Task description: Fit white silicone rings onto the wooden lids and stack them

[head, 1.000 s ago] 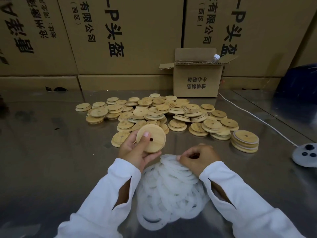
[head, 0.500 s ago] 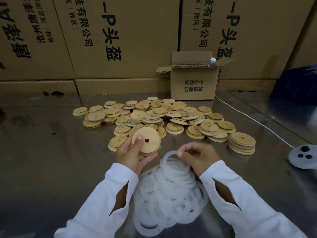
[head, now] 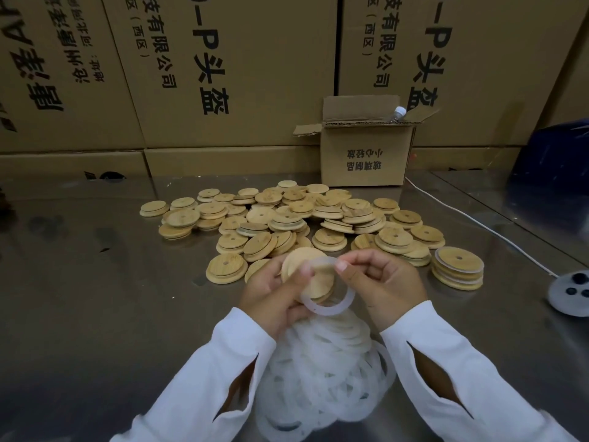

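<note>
One silicone ring (head: 320,309), its top edge pinched in fingers (head: 342,267) of the right hand (head: 382,282), overlaps the wooden lid (head: 302,267) gripped by the left hand (head: 274,295), sagging off-centre toward the right.

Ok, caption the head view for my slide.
Left hand holds a wooden lid; right hand fits a silicone ring onto it.

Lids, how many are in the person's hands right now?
1. The left hand holds one lid; the right hand pinches a ring against it. Another could hide behind it.
</note>
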Demonstrator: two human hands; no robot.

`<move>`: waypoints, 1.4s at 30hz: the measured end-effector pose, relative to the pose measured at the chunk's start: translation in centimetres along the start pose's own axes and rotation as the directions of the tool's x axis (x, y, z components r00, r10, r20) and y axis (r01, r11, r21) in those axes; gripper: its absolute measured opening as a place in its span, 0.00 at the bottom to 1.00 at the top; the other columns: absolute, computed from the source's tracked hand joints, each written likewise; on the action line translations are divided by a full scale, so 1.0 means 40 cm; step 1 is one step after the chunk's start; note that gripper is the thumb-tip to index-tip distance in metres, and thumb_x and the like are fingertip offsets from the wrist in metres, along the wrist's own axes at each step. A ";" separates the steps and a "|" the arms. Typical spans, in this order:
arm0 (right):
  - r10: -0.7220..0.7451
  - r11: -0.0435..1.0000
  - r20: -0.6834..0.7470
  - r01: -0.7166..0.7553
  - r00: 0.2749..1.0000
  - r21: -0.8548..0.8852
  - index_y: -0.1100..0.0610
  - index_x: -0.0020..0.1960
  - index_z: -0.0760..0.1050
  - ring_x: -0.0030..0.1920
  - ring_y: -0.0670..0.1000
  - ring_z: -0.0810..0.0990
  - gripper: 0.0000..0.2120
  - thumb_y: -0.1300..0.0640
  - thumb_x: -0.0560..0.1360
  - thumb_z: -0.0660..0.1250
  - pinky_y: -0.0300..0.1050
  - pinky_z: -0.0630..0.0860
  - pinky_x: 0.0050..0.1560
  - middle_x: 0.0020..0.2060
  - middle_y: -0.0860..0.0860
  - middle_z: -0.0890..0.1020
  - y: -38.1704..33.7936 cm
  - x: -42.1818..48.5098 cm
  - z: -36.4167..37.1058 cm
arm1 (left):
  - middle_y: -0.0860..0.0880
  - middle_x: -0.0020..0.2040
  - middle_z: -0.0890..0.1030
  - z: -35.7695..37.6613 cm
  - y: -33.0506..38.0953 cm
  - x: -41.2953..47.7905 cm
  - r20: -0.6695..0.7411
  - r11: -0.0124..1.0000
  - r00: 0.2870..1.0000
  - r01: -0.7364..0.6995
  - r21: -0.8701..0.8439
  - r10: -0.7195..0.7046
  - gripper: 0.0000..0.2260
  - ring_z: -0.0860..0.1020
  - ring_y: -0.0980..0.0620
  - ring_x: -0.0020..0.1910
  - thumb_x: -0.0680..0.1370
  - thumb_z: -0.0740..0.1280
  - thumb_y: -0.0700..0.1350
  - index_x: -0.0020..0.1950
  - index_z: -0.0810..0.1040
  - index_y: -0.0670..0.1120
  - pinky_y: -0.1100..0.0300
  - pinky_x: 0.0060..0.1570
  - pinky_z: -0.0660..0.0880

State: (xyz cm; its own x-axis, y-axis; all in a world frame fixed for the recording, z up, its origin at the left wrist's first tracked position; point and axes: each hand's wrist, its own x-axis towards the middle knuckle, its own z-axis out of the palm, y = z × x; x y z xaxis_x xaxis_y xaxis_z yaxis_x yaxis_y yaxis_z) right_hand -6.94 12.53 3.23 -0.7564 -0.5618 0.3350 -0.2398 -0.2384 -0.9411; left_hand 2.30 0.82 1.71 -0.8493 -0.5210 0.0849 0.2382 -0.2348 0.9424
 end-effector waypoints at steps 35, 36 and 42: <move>0.004 0.991 -0.076 -0.015 0.997 -0.136 0.53 0.35 0.78 0.32 0.39 0.76 0.08 0.62 0.71 0.68 0.26 0.72 0.36 0.32 0.49 0.81 0.010 0.006 0.002 | 0.38 0.54 0.79 0.007 -0.013 -0.008 0.074 0.988 0.993 -0.103 0.117 0.095 0.14 0.79 0.41 0.52 0.73 0.67 0.43 0.57 0.75 0.43 0.48 0.46 0.80; 0.003 0.988 -0.075 -0.015 0.997 -0.151 0.53 0.35 0.78 0.31 0.39 0.76 0.08 0.62 0.72 0.68 0.26 0.72 0.36 0.32 0.49 0.81 0.009 0.006 0.002 | 0.37 0.54 0.79 0.007 -0.013 -0.007 0.077 0.989 0.993 -0.101 0.112 0.093 0.13 0.78 0.40 0.53 0.74 0.67 0.42 0.57 0.75 0.43 0.49 0.46 0.80; -0.040 0.979 -0.097 0.019 0.995 -0.203 0.52 0.34 0.78 0.31 0.38 0.76 0.09 0.61 0.71 0.69 0.26 0.71 0.35 0.31 0.46 0.80 0.008 0.004 0.002 | 0.38 0.54 0.80 0.008 -0.017 -0.005 0.073 0.994 0.993 -0.100 0.045 0.097 0.18 0.79 0.41 0.53 0.70 0.62 0.43 0.59 0.75 0.40 0.48 0.46 0.80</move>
State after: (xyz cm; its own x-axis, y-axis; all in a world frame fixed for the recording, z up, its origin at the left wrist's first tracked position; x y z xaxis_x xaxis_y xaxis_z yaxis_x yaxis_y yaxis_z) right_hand -7.09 12.31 2.99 -0.8015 -0.4727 0.3662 -0.3730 -0.0834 -0.9241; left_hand 2.15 1.34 1.16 -0.8546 -0.4797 0.1989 0.3007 -0.1448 0.9427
